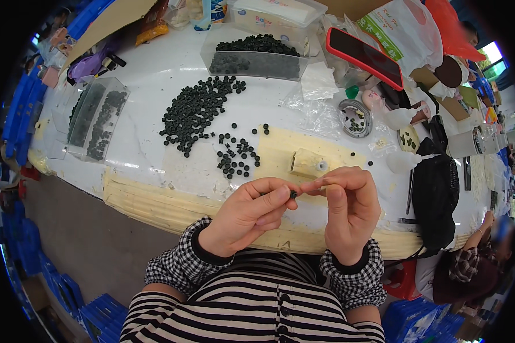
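Observation:
Above the table's front edge my left hand (249, 212) pinches a small black round part (293, 195) between thumb and fingertips. My right hand (352, 208) is closed in a pinch close beside it, its index finger reaching toward the part. What the right fingertips hold, if anything, is too small to make out. Just beyond my hands a small cream-coloured block (305, 163) with a pale round tip sits on a yellow sheet (280, 143). To the left lie several loose black parts (237, 155), with a larger pile of them (195, 108) behind.
A clear bin (254, 64) of black parts stands at the back, another clear bin (100, 117) at the left. A red-cased phone (365, 57), a round metal tin (355, 117) and a black bag (436, 194) are to the right. Another person (469, 263) sits at far right.

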`<control>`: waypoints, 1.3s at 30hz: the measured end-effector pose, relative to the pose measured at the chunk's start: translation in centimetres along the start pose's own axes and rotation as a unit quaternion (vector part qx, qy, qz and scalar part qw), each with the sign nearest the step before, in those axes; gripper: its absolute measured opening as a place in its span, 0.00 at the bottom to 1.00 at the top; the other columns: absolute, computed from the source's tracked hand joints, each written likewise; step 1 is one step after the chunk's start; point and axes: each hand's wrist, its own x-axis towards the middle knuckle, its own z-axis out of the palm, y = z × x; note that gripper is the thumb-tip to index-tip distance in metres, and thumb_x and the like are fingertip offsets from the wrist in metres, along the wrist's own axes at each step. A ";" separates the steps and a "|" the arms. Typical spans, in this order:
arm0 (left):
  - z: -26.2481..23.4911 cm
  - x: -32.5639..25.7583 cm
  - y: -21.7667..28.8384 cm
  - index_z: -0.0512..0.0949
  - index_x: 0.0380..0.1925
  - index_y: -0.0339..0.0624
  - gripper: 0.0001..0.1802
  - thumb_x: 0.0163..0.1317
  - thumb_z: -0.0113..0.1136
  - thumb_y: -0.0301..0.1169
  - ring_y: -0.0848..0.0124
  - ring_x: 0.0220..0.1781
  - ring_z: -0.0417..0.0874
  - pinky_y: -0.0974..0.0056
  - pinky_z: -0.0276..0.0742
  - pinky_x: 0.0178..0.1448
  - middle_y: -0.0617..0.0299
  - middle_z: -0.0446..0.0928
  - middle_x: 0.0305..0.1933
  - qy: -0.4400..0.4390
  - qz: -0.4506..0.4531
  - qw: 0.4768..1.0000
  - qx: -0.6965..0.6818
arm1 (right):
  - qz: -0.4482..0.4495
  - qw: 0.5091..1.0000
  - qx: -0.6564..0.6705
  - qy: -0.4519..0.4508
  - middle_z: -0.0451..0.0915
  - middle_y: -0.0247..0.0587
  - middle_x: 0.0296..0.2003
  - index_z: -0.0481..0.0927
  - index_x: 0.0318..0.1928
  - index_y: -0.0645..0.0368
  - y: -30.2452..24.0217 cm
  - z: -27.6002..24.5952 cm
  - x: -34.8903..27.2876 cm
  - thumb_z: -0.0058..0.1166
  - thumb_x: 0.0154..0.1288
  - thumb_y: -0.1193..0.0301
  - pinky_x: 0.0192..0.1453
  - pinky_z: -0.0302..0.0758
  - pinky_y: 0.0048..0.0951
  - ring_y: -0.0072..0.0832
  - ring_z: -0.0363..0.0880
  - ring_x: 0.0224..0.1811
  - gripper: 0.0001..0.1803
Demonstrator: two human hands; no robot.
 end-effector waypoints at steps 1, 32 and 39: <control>0.0 0.0 0.0 0.77 0.48 0.37 0.13 0.70 0.51 0.32 0.86 0.19 0.59 0.81 0.57 0.24 0.64 0.78 0.36 -0.001 0.000 1.000 0.000 | -0.004 1.000 -0.020 -0.005 0.75 0.45 0.36 0.69 0.40 0.67 0.0 0.0 0.0 0.44 0.72 0.73 0.44 0.81 0.29 0.30 0.81 0.37 0.08; -0.1 -0.4 -0.5 0.84 0.39 0.37 0.09 0.57 0.66 0.24 0.83 0.25 0.61 0.76 0.57 0.30 0.74 0.66 0.21 0.106 0.321 0.867 0.366 | -0.120 0.905 -0.398 0.088 0.77 0.40 0.32 0.82 0.42 0.61 0.1 -1.0 0.7 0.63 0.51 0.80 0.39 0.70 0.31 0.35 0.73 0.34 0.14; 0.3 -0.1 -0.6 0.85 0.38 0.38 0.10 0.54 0.68 0.24 0.82 0.24 0.62 0.75 0.58 0.30 0.71 0.67 0.20 0.106 0.368 0.831 0.404 | -0.101 0.967 -0.230 -0.037 0.78 0.40 0.35 0.83 0.46 0.61 -0.4 0.5 -1.8 0.62 0.49 0.82 0.40 0.71 0.30 0.34 0.74 0.35 0.19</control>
